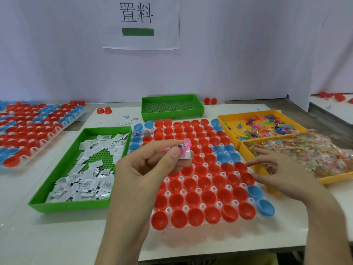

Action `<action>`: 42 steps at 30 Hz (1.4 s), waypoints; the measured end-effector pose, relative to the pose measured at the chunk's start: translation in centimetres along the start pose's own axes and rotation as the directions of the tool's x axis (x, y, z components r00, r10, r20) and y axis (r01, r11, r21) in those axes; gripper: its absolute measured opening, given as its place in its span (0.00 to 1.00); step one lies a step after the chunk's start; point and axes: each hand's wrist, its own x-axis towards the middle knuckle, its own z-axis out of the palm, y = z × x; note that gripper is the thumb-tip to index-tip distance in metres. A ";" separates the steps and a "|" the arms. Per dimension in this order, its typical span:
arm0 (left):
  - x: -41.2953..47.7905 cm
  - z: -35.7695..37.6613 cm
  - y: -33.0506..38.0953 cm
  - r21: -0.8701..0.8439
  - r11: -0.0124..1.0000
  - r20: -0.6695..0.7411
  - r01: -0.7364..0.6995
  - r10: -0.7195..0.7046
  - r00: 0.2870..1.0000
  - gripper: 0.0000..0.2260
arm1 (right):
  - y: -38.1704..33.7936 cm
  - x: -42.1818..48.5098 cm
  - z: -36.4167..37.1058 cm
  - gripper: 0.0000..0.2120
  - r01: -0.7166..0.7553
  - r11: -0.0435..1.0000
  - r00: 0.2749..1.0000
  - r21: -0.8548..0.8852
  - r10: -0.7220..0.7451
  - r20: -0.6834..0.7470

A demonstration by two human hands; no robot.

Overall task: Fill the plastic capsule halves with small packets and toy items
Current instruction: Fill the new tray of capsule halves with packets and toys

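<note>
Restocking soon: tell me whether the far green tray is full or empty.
Empty: the far green tray shows only its bare perforated floor.

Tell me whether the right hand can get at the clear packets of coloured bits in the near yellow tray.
Likely yes. The right hand hovers open over the near yellow tray's left end, its fingertips at the edge of the heap of clear packets, which lies uncovered with nothing in between.

I see the rack (235,203) mid-table (57,236), packet tray (72,204) left, toy trays (235,129) right, far tray (172,114) behind it.
</note>
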 end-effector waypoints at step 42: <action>0.1 0.1 -0.6 -0.007 0.998 -0.062 -0.069 0.069 0.996 0.09 | -14.8 -4.4 2.1 0.03 0.516 0.387 0.850 0.764 -0.341 -0.401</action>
